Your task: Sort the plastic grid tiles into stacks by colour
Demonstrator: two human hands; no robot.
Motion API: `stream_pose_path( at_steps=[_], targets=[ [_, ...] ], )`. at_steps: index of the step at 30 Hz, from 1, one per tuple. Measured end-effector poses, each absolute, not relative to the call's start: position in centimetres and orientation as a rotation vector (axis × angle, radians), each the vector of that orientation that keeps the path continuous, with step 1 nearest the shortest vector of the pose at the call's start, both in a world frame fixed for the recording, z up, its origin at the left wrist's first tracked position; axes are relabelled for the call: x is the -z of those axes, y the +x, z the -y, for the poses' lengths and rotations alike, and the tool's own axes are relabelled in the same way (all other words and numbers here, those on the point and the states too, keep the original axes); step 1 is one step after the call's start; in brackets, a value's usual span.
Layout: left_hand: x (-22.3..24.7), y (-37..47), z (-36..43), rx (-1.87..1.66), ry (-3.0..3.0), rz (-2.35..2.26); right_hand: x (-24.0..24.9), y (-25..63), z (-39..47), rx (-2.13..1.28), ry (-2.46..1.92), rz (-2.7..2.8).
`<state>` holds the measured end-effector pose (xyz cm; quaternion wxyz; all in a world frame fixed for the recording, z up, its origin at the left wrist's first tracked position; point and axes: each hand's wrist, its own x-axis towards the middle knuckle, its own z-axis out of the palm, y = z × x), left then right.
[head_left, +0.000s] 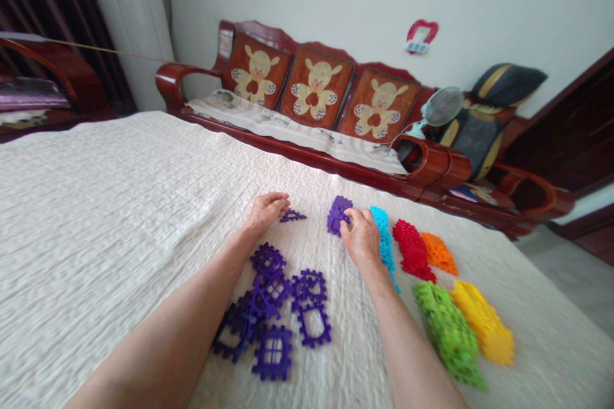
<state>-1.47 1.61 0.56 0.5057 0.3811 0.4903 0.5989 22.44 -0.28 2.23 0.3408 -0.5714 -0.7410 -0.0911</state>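
bed: white quilted cover (96, 204) is carrying everything, wooden sofa (307, 140) lying behind at top.
right hand: (361, 238) is pinching purple stack (337, 213), frame centre.
left hand: (265, 209) is resting flat, fingertips touching purple triangle (292, 216).
tip: square edges before releasing; loose purple tiles (273, 310) waiting lower centre.

Loose tiles (278, 310) lie on bedspread (96, 217), between both forearms; sorted tile stacks (446, 294) right; sofa (311, 115) behind.

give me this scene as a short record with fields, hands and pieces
surface: white bedspread
left hand: fingertips by a purple triangle
right hand: gripping a purple stack
loose purple pieces: scattered between the forearms
sorted piles: blue, red, orange, green, yellow
behind: wooden bench
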Motion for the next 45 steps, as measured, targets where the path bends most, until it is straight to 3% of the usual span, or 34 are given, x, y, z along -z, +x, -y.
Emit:
stream_pose_path(
  at_steps=[6, 16, 27, 35, 41, 45],
  targets=[
    [-0.8, -1.7, -1.5, -1.478, 0.882, -1.167, -2.7, 20.8, 1.1, 0.137, -1.333, 1.985],
    [-1.0, -2.6, -1.4, -1.516, 0.740, -1.059, -2.7, 15.1, 5.0, -0.488, -1.034, 2.354],
    [-0.8, -2.9, -1.6, -1.546, 0.670, -0.969, -3.3, 12.8, 7.5, -0.381, -1.225, 2.431],
    [0.5, -2.1, -2.4, -1.603, 0.955, -1.304, -3.9, 14.8, 5.9, -0.687, -1.225, 2.199],
    [1.0, -2.1, -2.4, -1.567, 1.478, -1.795, -3.8, 19.1, 4.9, -0.281, -1.133, 2.177],
    [1.1, -2.1, -2.3, -1.340, 1.839, -1.815, -2.1, 21.3, 5.3, -0.242, -1.100, 2.305]
  ],
)
